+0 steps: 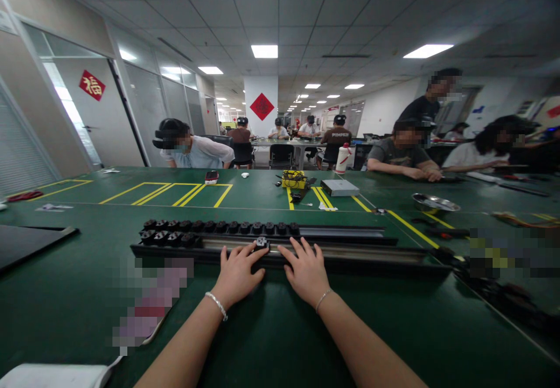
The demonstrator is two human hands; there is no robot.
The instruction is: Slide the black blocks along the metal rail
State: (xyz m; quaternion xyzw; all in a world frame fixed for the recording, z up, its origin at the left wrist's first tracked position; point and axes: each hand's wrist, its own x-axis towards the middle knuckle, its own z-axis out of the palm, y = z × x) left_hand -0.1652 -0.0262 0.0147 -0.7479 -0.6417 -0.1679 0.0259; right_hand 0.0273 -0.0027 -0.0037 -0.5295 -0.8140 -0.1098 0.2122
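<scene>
On black rail (359,254) — left hand (238,272), right hand (306,271) palm-down, fingers spread, unclenched — flanking small block (261,242).

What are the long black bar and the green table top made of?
The long black bar looks like painted metal, perhaps: straight hard edges, a pale shiny groove. The green table top looks like a rubbery mat: smooth, dull sheen.

Both hands lie on a long black rail (350,255) on the green table (271,329). The left hand (236,272) and right hand (306,271) flank a small black part (262,242); black knobs (210,227) line the rail's left end.
</scene>
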